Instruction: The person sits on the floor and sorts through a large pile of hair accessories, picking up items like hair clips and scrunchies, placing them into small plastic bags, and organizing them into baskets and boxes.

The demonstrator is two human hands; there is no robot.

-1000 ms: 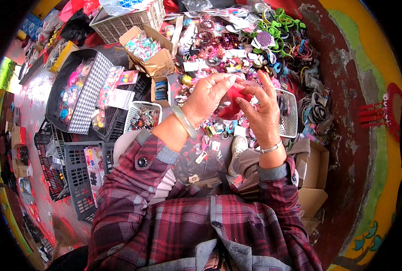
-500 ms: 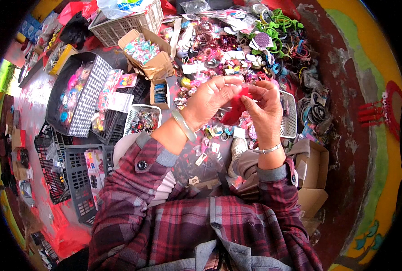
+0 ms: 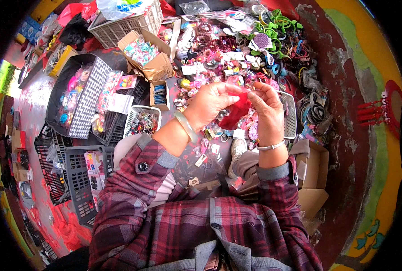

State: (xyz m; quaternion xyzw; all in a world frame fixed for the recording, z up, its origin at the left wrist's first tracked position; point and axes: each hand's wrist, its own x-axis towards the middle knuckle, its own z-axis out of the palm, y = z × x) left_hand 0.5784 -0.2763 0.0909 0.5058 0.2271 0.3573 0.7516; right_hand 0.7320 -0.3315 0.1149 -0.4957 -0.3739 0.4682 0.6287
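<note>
A small, thin red piece, bag-like (image 3: 235,115), hangs between my hands above the spread of hair accessories (image 3: 210,56). My left hand (image 3: 211,103), with a pale bangle at its wrist, pinches the upper left edge between thumb and fingers. On the other side my right hand (image 3: 268,101), wearing a silver bracelet, grips the upper right edge with its fingertips. The fingers partly cover its top, and I cannot make out its exact kind.
Close by stand a white basket of trinkets (image 3: 142,121), a white basket (image 3: 290,115) and a carton of wrapped items (image 3: 162,60). Green headbands (image 3: 277,34) lie far right. A black tray (image 3: 56,101) and a grey crate (image 3: 79,176) sit left, an open cardboard box (image 3: 316,167) right.
My fingers have shifted along the red piece's top edge and drawn slightly apart. It now hangs wider and flatter between them. My right hand has moved a little right.
</note>
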